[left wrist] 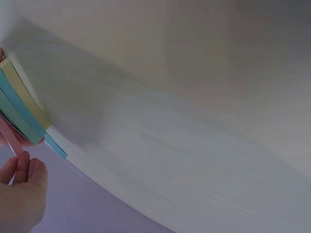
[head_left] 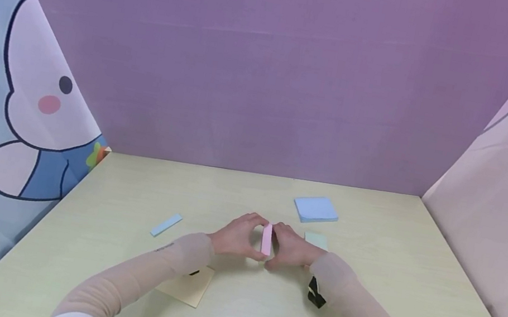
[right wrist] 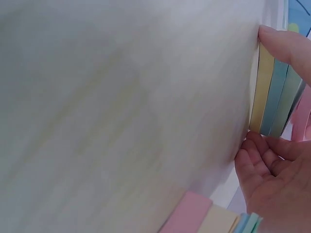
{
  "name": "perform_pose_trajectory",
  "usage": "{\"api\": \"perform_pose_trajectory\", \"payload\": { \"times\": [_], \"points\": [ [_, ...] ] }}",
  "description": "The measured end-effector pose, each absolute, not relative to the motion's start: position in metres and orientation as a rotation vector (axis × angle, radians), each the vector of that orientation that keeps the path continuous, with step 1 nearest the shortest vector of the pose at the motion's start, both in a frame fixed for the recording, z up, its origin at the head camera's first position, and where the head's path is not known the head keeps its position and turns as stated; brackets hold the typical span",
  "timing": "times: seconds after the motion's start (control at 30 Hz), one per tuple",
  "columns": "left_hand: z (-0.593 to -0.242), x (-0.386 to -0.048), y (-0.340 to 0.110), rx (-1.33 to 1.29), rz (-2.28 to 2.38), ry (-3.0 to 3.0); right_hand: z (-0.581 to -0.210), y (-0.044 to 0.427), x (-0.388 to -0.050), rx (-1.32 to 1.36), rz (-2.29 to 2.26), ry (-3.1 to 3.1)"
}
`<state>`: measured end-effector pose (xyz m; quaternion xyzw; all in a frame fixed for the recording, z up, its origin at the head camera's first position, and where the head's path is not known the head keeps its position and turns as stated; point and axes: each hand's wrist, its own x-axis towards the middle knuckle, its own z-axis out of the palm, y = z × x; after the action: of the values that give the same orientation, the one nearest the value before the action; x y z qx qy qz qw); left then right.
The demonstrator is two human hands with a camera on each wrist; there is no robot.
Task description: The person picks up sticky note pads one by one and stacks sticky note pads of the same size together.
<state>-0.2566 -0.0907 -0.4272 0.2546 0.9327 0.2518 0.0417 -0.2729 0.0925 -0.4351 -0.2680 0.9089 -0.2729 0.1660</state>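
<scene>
In the head view both hands meet at the middle of the table. My left hand pinches a pink strip of sticky notes between thumb and fingertips. Beside it, my right hand grips a small stack of strip pads. The right wrist view shows that stack between thumb and fingers: a yellow pad, a blue pad and a green pad side by side. Beyond them stands the pink strip. In the left wrist view the left hand has its fingertips on the pink strip.
A blue square pad lies behind the right hand. A stack of pads, pale green on top, sits by the right wrist. To the left lies a light blue strip. A cream square pad is partly under the left forearm.
</scene>
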Motion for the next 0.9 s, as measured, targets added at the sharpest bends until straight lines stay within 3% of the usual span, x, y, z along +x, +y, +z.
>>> {"api": "perform_pose_trajectory", "payload": {
  "times": [0.9],
  "points": [
    [-0.4336,-0.2585,-0.0899,0.788,0.744,2.860,-0.4377,0.0949,-0.2736,-0.837,-0.784,2.603]
  ]
}}
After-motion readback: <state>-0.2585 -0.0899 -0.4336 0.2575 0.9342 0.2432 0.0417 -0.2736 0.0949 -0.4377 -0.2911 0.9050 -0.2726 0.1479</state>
